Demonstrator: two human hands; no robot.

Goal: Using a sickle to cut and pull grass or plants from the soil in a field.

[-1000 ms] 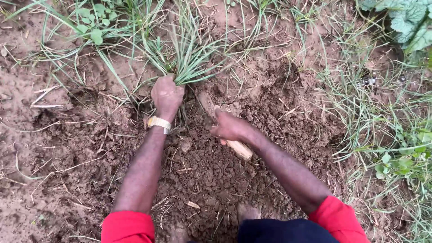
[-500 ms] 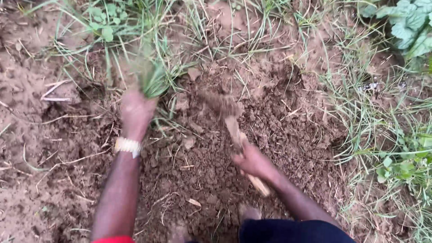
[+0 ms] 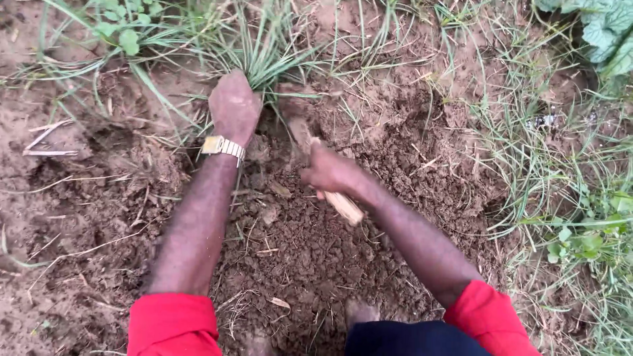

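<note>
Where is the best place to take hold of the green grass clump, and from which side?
Probably low at its base, where the narrow blades of the green grass clump gather into one bunch at the brown soil. Come from the near side, as the left hand does, fist closed there. The blades fan outward higher up, so a grip there would catch only a few.

No packages, labels, signs or screens in view, only bare soil, grass and weeds around the person's arms.

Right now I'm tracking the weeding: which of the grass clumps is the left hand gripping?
The left hand grips the long-bladed grass tuft at top centre, at its base. The thinner grass on the right edge is untouched.
</note>
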